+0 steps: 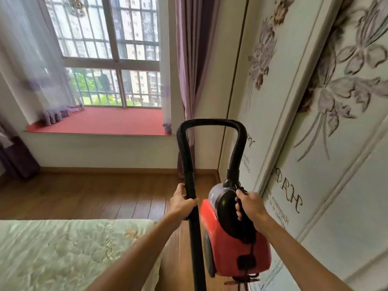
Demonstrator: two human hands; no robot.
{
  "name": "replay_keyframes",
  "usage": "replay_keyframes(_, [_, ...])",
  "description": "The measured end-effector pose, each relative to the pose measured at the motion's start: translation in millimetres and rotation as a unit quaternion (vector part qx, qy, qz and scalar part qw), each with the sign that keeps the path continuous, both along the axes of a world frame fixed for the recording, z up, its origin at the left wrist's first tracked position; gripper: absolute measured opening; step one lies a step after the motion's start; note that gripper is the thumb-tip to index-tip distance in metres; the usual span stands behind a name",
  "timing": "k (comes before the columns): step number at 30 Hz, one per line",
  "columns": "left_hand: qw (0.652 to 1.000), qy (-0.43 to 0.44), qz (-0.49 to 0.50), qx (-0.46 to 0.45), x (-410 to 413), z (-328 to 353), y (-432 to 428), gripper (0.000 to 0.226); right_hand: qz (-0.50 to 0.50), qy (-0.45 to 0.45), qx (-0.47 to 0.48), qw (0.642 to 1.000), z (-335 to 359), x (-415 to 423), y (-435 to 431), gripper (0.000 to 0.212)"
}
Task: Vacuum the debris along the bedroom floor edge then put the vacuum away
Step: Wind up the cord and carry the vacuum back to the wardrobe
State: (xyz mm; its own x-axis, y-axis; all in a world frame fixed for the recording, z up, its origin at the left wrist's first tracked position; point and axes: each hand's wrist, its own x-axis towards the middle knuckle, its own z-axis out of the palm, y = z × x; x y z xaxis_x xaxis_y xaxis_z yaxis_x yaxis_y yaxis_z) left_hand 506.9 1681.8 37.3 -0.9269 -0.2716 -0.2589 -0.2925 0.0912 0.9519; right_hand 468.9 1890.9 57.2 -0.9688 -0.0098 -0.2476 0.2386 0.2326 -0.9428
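The left hand is wrapped round the black wand and the right hand grips the handle of the red vacuum, lifted off the wooden floor between the bed's corner and the wardrobe, presumably for carrying.

— Where's the red plastic canister vacuum?
— Near, right of centre, raised in the air, nose up.
— Its hose?
— The black ribbed hose arches from its top leftward into the straight black wand.
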Motion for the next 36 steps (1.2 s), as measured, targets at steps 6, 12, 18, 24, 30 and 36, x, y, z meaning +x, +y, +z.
replay_keyframes(6, [0.999,-0.023,-0.026,0.037,-131,-25,-25,0.044,-0.02,-0.038,0.002,0.999,-33,-125,-24,0.03])
replay_keyframes(12, [0.999,-0.023,-0.031,0.025,-245,-48,-33,0.048,-0.035,-0.062,-0.006,0.997,-65,-235,-36,0.031])
replay_keyframes(18, [0.998,-0.061,-0.026,0.016,-352,-99,-35,0.046,-0.034,-0.097,-0.009,0.995,-117,-351,-38,0.029])
replay_keyframes(24, [0.992,-0.117,0.009,0.039,-456,-182,-27,0.037,-0.002,-0.15,0.026,0.988,-207,-456,-44,0.03])
replay_keyframes(30, [0.99,-0.138,0.026,0.032,-534,-288,-29,0.042,0.017,-0.185,0.068,0.98,-310,-539,-60,0.031])
replay_keyframes(36, [0.986,-0.162,0.025,0.012,-602,-372,-46,0.047,0.004,-0.207,0.074,0.976,-389,-612,-82,0.027])
